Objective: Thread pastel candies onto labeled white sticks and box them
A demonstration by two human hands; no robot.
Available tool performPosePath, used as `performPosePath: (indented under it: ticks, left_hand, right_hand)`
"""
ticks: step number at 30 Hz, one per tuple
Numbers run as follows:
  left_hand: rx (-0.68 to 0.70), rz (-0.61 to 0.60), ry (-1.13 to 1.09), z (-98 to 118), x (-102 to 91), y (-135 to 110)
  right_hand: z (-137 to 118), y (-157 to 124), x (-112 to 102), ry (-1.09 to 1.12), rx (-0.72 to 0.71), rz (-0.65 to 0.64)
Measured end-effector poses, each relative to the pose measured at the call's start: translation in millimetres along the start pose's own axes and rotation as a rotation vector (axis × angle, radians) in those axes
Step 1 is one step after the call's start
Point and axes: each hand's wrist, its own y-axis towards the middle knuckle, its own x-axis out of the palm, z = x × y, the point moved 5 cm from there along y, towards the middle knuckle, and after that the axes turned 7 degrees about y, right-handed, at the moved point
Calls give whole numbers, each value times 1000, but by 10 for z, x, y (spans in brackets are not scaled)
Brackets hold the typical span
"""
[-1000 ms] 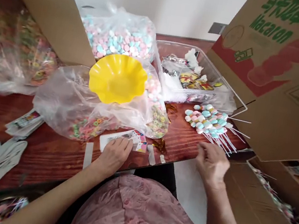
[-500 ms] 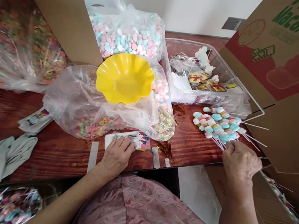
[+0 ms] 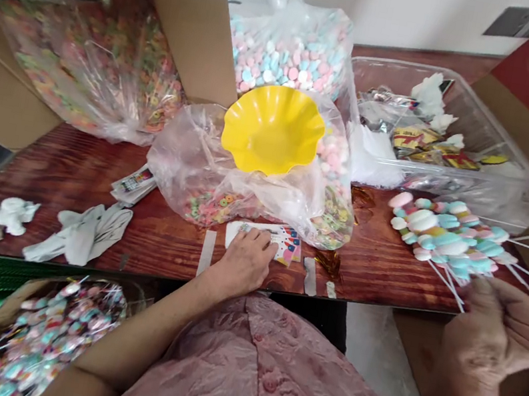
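My left hand (image 3: 244,263) lies knuckles up on a small printed packet (image 3: 272,238) at the table's near edge, fingers curled over it. At the right, my right hand (image 3: 500,332) pinches the white sticks of a pile of marshmallow skewers (image 3: 446,232) in pink, blue and white. A yellow scalloped bowl (image 3: 272,129) rests on a clear plastic bag of ring-shaped sweets (image 3: 226,181).
A bag of pastel candies (image 3: 288,53) stands at the back. A clear tray (image 3: 519,159) holds wrappers. Open cardboard boxes flank both sides; the left one (image 3: 90,54) holds bagged sweets. White gloves (image 3: 80,236) lie left. A box of wrapped skewers (image 3: 49,331) sits lower left.
My right hand has moved right from the table edge to the skewer sticks and closed on them. The view has shifted right and down. My left hand has stayed on the packet.
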Motion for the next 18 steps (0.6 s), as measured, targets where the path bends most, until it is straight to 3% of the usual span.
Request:
performPosePath:
  ticks: [2, 5, 8, 11, 13, 16, 18]
  left_hand:
    - [-2, 13, 81, 41, 38, 5]
    - [-27, 67, 108, 57, 99, 44]
    - [-64, 110, 52, 18, 118, 69]
    - [-106, 139, -9, -51, 124, 74]
    - [-131, 163, -50, -98, 140, 80]
    - [-153, 217, -92, -152, 176, 96]
    - [-152, 257, -106, -169, 192, 101]
  right_hand:
    - [-85, -52, 10, 283, 76, 94]
    - [-134, -113, 166, 726, 224, 58]
    - [-129, -185, 238, 823, 277, -8]
    - [-64, -165, 98, 701, 246, -41]
    - [-83, -37, -88, 509, 91, -94]
    - [-283, 210, -316, 123, -330, -254]
    - [-422, 336, -356, -151, -546, -353]
